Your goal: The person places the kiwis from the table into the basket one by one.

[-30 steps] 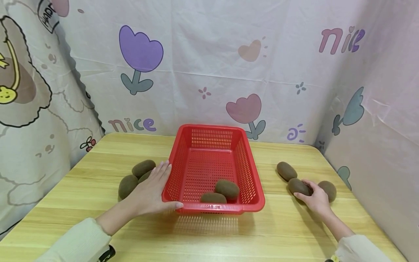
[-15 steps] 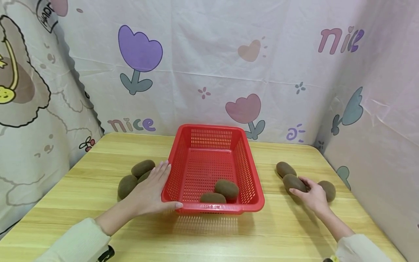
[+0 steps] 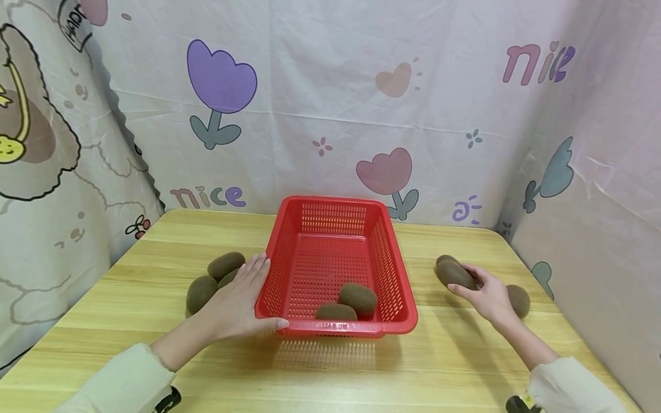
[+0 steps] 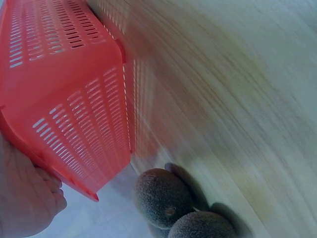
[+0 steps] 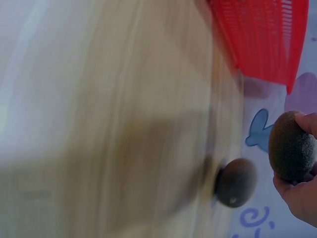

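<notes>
My right hand (image 3: 488, 295) grips a brown kiwi (image 3: 454, 275) between thumb and fingers, raised over the right side of the table. In the right wrist view the held kiwi (image 5: 291, 146) shows well above the wood. My left hand (image 3: 234, 301) rests with straight fingers along the left rim of a red plastic basket (image 3: 405, 281), its thumb on the front rim. Two kiwis lie inside the basket at the near end, the rounder one (image 3: 358, 298) behind the other kiwi (image 3: 337, 312).
Left of the basket lies a cluster of kiwis (image 3: 201, 293), partly behind my left hand. On the right, one kiwi (image 3: 446, 259) peeks out behind the held one and another kiwi (image 3: 518, 301) sits beyond my wrist. A printed curtain (image 3: 320, 86) hangs behind the wooden table (image 3: 330, 384).
My right hand has lifted the kiwi from the table and moved it up and slightly left, so it now overlaps the kiwi behind. The left hand and basket have stayed put.
</notes>
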Available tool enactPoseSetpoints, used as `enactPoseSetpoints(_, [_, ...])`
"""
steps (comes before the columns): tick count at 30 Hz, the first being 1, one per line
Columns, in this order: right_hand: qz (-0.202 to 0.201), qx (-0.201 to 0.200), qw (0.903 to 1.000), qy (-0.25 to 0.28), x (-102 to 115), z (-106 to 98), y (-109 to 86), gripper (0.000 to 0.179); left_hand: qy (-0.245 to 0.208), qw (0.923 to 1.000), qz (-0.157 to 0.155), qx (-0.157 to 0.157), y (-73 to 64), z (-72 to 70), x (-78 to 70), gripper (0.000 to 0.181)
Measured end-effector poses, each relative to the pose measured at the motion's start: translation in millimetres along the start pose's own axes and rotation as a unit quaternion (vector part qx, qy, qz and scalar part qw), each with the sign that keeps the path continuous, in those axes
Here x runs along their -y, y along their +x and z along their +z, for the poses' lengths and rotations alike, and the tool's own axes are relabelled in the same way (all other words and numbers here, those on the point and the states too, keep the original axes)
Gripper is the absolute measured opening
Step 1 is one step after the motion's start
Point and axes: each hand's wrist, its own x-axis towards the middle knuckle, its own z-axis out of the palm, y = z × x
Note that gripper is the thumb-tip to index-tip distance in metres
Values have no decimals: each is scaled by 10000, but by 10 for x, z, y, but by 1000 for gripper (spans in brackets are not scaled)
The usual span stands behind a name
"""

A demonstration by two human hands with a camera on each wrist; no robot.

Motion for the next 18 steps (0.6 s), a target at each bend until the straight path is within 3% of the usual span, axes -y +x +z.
enactPoseSetpoints(18, [-979,-58,9937,549,619,61,177,54,-12,10000,-23,14,7,2,-2,113])
